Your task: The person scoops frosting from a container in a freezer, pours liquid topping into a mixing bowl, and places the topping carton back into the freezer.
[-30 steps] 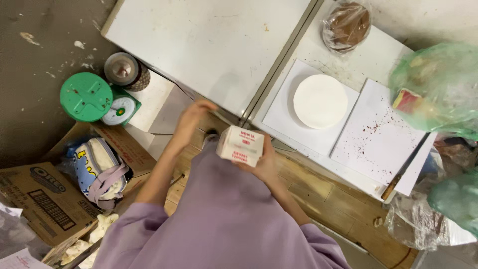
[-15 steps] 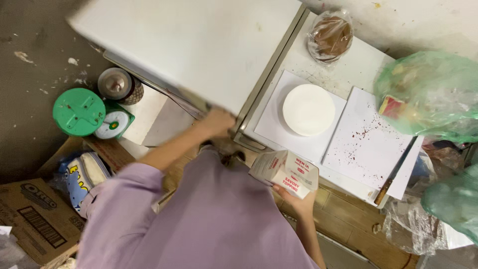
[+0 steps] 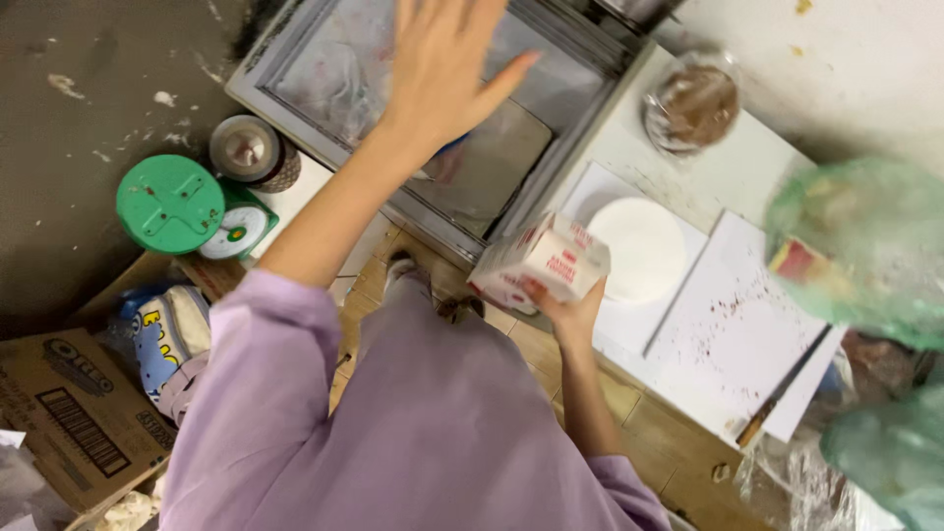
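Note:
My right hand (image 3: 568,305) grips a white and red carton (image 3: 539,264) from below, held tilted over the floor beside the chest freezer (image 3: 295,59). My left hand (image 3: 442,59) is raised with fingers spread above the freezer's open top, holding nothing. Inside the freezer I see frosty plastic bags and a grey panel (image 3: 492,162). Purple sleeves cover both of my arms.
A round white disc (image 3: 639,246) lies on white paper on the counter, with a wrapped brown bowl (image 3: 693,103) behind it. Green plastic bags (image 3: 865,246) sit at right. A green kitchen scale (image 3: 177,202), a tin and cardboard boxes (image 3: 79,413) stand on the floor at left.
The freezer lid has gone up and the inside now shows. My left hand rose from the lid's edge. My right hand carried the carton to the right and up.

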